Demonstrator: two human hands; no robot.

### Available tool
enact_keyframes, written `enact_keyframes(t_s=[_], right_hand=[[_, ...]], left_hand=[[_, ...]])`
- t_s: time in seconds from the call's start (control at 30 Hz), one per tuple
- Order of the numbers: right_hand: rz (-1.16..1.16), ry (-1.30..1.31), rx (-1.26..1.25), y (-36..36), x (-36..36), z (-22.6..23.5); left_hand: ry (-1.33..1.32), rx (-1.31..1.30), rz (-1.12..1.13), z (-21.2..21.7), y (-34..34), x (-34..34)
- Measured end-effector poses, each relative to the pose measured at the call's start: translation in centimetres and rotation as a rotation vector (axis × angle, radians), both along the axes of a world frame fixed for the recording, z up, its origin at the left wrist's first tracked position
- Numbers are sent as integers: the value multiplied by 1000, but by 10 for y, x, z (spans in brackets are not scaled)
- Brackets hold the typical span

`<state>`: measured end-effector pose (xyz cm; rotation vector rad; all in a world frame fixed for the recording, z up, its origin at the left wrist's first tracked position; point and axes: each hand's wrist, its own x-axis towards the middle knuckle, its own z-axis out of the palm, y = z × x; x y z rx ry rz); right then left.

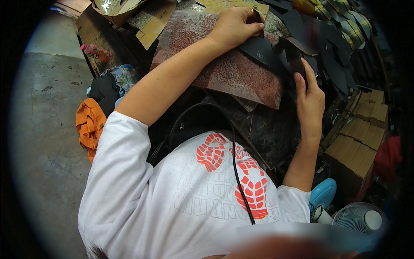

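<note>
Left hand (235,26) grip pinches small dark punch tool (258,19) upright on flat black leather piece (263,51), lying on mottled red-brown slab (224,73) on desk. Right hand (308,97) grip wrapped tight round dark hammer (293,54). Step, prob.: punching. Next needs square strike.

Left hand (235,26) reaches far forward, fingers curled in a pinching grip; right hand (309,97) clenched, forearm upright.

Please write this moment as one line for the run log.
left hand: holds punch tool on black piece | right hand: grips hammer | surface: rusty slab
</note>
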<state>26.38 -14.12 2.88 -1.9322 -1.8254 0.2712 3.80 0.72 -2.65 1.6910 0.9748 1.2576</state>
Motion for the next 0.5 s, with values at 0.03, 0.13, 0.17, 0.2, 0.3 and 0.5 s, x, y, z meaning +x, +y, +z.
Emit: enact_keyframes(t_s=[0.03, 0.13, 0.17, 0.2, 0.3, 0.5], right_hand=[[18, 15, 24, 1, -2, 6], [52, 149, 107, 1, -7, 44], [90, 198, 261, -1, -9, 63], [29, 329, 315, -3, -9, 79], [120, 593, 807, -4, -16, 101], [42, 442, 66, -2, -4, 35]], left_hand=[[80, 70, 21, 1, -1, 1], [242, 277, 75, 7, -3, 5], [245, 339, 87, 10, -5, 8], [250, 395, 100, 12, -8, 10], [390, 526, 103, 20, -17, 9], [475, 645, 152, 24, -26, 12]])
